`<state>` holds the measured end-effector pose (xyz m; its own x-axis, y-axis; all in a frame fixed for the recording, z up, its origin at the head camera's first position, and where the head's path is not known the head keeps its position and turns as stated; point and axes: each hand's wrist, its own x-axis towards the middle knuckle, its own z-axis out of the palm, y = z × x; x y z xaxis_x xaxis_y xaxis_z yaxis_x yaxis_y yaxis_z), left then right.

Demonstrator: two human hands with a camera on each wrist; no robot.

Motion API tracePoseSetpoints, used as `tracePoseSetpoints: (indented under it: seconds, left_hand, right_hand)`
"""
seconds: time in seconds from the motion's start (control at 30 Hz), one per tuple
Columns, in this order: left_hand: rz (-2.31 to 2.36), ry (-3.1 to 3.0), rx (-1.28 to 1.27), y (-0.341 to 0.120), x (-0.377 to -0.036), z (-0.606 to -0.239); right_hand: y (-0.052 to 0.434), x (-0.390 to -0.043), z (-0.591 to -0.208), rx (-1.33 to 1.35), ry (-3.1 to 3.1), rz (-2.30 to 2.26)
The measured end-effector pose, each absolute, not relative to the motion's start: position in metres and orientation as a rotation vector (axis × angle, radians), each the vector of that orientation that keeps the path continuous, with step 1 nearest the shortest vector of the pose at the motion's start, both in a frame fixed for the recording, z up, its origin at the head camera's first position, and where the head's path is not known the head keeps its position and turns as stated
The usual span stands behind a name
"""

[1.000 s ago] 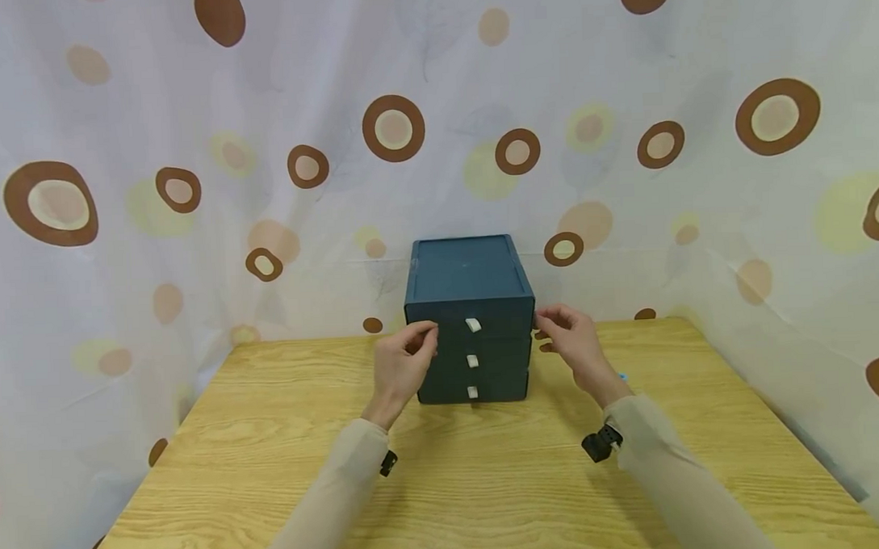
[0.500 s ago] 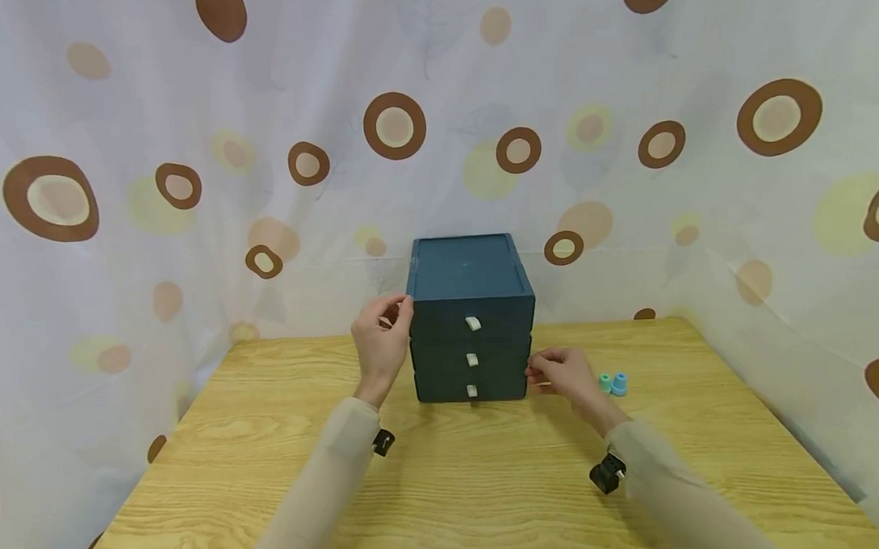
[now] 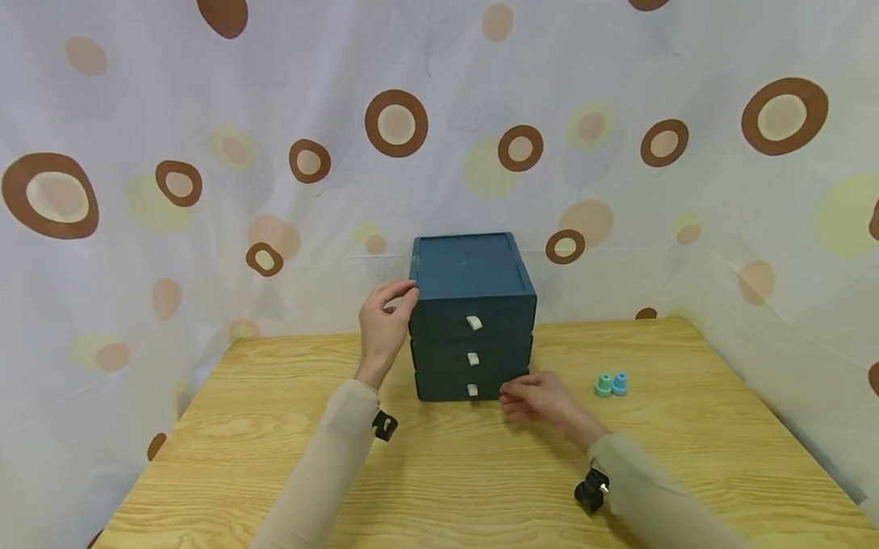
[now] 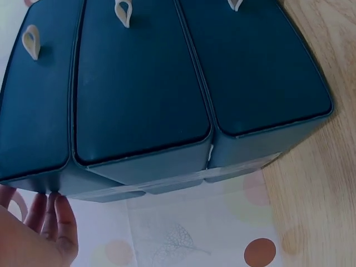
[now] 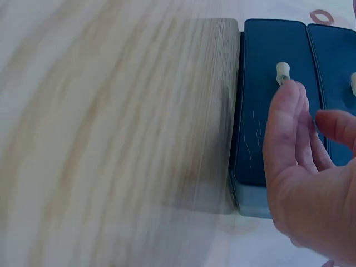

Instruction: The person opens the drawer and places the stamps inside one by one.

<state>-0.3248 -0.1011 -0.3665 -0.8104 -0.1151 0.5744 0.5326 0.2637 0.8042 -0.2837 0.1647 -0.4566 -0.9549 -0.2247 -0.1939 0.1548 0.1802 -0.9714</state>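
- A dark blue drawer box [image 3: 473, 318] with three closed drawers stands at the back of a wooden table [image 3: 272, 482].
- The left hand [image 3: 384, 321] steadies the box's upper left corner, fingers lightly curled against it.
- The right hand [image 3: 538, 400] reaches low, fingers loosely apart, empty, near the bottom pull tab [image 3: 473, 391].
- Judged: opening is starting; next, pinch that tab.
- Two small caps [image 3: 610, 384] sit to the right, clear of the drawer.
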Motion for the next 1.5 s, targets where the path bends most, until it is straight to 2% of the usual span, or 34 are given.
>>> tracePoseSetpoints:
  seconds: [0.27, 0.73, 0.97, 1.23, 1.5]
  left_hand:
    - [-1.772, -2.052, -0.421, -0.107, -0.331, -0.365]
    - [-1.815, -2.095, -0.495, -0.11, -0.333, -0.366]
    - [-1.86, -2.123, -0.5, -0.11, -0.33, -0.361]
    - [-1.86, -2.137, -0.497, -0.109, -0.305, -0.34]
    - [-1.868, -2.122, -0.479, -0.11, -0.322, -0.354]
  right_hand:
    - [0.142, -0.289, -0.465, -0.014, 1.944, -1.878]
    - [0.116, -0.292, -0.467, 0.008, 1.847, -1.941]
    - [0.117, -0.288, -0.466, -0.033, 2.019, -1.847]
    - [0.12, -0.274, -0.459, -0.102, 2.145, -1.677]
    - [0.117, -0.263, -0.458, -0.201, 2.333, -1.541]
